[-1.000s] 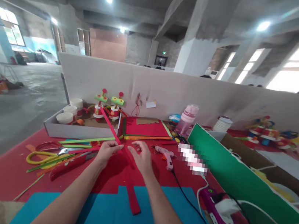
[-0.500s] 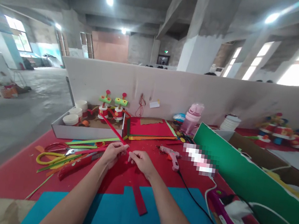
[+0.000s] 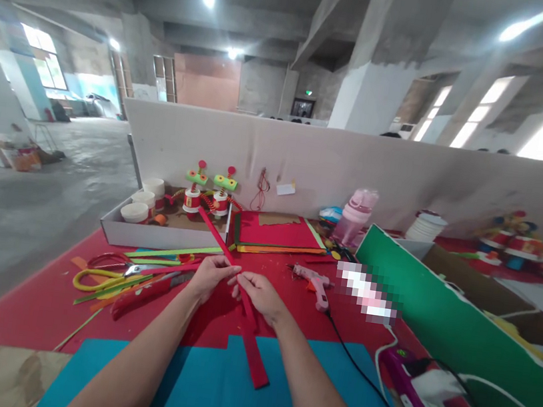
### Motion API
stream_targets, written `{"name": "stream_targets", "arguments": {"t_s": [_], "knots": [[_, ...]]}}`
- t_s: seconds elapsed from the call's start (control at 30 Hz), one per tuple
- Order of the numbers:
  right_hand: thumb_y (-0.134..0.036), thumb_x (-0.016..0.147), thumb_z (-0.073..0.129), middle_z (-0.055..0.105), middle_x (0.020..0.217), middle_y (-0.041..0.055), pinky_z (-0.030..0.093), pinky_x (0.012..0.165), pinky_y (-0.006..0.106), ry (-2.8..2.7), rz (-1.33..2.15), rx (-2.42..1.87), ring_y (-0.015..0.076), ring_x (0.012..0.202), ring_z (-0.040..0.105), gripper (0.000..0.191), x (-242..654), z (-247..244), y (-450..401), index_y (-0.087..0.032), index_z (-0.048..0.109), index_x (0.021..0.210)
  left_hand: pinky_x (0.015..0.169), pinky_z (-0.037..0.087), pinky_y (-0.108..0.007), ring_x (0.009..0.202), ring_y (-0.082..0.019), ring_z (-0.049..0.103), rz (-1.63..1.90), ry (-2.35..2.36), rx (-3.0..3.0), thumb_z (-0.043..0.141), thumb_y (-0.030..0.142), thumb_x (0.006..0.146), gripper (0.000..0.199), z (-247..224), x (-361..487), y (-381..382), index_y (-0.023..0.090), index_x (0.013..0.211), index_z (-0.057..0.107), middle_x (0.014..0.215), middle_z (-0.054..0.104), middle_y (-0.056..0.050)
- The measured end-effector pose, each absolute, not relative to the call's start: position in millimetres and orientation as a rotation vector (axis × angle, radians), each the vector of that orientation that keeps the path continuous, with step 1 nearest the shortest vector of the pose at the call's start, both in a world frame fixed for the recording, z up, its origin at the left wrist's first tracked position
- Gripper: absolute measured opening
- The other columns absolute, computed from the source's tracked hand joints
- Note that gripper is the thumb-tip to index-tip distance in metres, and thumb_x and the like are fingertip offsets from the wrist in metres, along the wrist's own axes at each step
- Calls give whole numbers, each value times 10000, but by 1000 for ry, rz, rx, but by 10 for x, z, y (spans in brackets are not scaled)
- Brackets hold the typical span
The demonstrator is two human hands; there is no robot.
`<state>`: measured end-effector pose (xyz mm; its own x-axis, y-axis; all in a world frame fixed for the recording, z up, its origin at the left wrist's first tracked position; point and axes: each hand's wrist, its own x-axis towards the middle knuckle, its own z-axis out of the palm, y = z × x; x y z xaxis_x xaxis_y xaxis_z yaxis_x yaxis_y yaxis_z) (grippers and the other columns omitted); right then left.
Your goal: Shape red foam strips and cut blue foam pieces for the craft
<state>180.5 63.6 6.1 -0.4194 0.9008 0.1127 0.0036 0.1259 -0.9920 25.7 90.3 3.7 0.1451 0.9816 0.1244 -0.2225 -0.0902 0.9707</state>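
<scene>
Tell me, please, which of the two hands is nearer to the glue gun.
The right hand: it is to the left of the glue gun, and the left hand is farther left, beyond the right hand.

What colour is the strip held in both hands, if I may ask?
The strip is bright red, clearest in the head view.

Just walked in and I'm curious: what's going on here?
A person's left hand and right hand are pinching a slim red strip, close together, above a red table. A glue gun lies to the right, scissors to the left. Behind, two little figures stand in a box.
</scene>
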Motion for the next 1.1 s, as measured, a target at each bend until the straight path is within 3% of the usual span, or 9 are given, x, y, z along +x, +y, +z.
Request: {"name": "stream_targets", "arguments": {"t_s": [0.2, 0.67, 0.97, 1.1], "knots": [[-512, 856, 514, 446, 453, -77, 483, 580, 249, -1619, 1343, -974, 70, 401, 405, 372, 1800, -10, 673, -173, 566, 711, 465, 324, -194, 433, -59, 447, 1346, 943, 1143, 842, 348, 524, 333, 23, 241, 954, 131, 523, 590, 452, 553, 21], [-538, 826, 546, 452, 424, -86, 517, 632, 297, -1696, 1531, -921, 65, 375, 381, 380, 1837, 4, 626, -174, 557, 717, 463, 358, -202, 443, -63, 464, 1484, 946, 931, 854, 331, 488, 328, 56, -79, 1081, 125, 549, 606, 464, 539, 21], [-543, 827, 536, 449, 422, -84, 496, 640, 284, -1752, 1550, -955, 66, 380, 380, 387, 1856, 59, 586, -176, 554, 704, 461, 356, -203, 461, -64, 468, 1543, 933, 912, 845, 348, 500, 333, 77, -271, 1131, 123, 558, 606, 521, 572, -2], [-537, 830, 529, 457, 425, -78, 449, 576, 248, -1795, 1546, -951, 69, 381, 384, 385, 1879, 51, 593, -174, 551, 702, 470, 372, -210, 462, -66, 460, 1585, 947, 885, 844, 344, 490, 327, 118, -339, 1126, 126, 544, 606, 501, 551, 5]]}}
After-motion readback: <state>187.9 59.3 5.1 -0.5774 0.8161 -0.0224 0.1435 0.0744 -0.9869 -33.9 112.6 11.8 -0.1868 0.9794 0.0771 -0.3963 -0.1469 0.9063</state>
